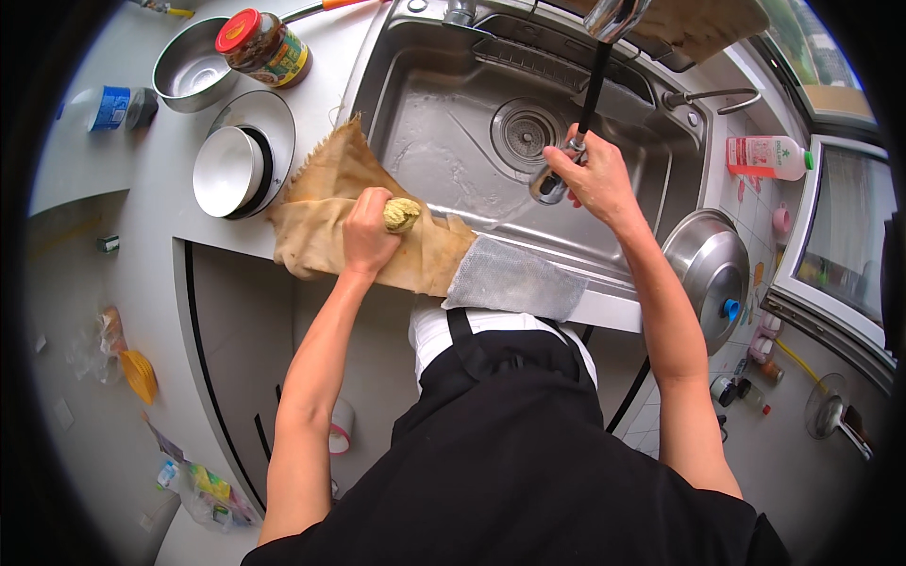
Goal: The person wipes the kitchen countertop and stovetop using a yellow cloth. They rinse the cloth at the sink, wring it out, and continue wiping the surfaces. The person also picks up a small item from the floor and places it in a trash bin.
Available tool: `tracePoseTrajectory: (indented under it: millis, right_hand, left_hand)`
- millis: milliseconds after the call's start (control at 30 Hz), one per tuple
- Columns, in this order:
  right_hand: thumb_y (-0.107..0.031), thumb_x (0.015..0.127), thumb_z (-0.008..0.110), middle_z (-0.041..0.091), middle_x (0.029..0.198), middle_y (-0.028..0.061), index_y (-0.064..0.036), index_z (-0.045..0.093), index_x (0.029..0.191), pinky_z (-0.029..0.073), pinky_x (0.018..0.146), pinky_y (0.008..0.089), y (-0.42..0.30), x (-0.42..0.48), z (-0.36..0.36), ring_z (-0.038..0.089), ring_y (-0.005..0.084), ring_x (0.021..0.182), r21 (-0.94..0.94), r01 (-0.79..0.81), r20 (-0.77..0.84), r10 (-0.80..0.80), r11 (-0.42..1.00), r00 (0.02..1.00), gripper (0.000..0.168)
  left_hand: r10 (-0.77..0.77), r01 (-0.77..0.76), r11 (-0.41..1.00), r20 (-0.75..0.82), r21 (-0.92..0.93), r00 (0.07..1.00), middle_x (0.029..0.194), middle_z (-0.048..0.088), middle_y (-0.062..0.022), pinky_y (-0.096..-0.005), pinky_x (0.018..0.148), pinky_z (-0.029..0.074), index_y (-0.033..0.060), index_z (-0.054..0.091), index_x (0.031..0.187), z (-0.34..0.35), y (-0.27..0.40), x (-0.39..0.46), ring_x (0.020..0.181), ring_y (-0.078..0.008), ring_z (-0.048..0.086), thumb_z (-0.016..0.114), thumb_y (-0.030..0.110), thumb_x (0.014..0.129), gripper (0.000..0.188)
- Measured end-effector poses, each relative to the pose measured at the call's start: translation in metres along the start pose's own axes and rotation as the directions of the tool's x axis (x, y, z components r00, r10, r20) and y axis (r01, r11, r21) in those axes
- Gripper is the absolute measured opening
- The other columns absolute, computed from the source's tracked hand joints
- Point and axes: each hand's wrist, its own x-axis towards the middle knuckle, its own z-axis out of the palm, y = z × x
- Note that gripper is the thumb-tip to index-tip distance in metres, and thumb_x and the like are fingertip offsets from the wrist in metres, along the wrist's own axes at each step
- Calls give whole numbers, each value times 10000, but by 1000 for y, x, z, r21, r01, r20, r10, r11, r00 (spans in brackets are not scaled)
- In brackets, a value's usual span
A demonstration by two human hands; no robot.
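My left hand point(369, 230) is closed around a crumpled yellowish cloth point(401, 214), just above a stained tan cloth point(325, 170) draped over the counter's front edge. My right hand point(598, 177) grips the chrome head of a pull-out faucet point(549, 185) on its black hose, over the stainless steel sink point(453, 141). Water wets the sink floor near the drain strainer point(526, 136). A grey mesh cloth point(517, 277) lies over the sink's front rim, touching the tan cloth.
Left of the sink stand a white bowl point(228, 172) on stacked dishes, a steel pot point(185, 74) and a red-lidded glass jar point(265, 49). To the right are a domed metal pot lid point(711, 283), a plastic bottle with pink liquid point(764, 157) and an open window point(842, 226).
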Motion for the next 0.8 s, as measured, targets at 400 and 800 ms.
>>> tracePoseTrajectory:
  millis: [400,800]
  right_hand:
    - [-325,814,640,620,637,86,15,591,945,444,413,284,35,-10,7,545,129,412,22,-127,92,125,992,988,368]
    - [-355,794,589,646,716,137,-28,574,843,512,608,370,73,-4,-105,636,274,551,-514,-248,-132,210,821,969,331]
  left_hand:
    - [-3,3,1000,37,8,999,898,609,-110,-374,696,492,37,561,891,1,-4,-2,818,-327,603,650,-77,612,314]
    - [-10,11,1000,21,-30,1000,886,592,-105,-393,674,478,53,558,899,3,-6,-4,803,-334,587,639,-63,625,308]
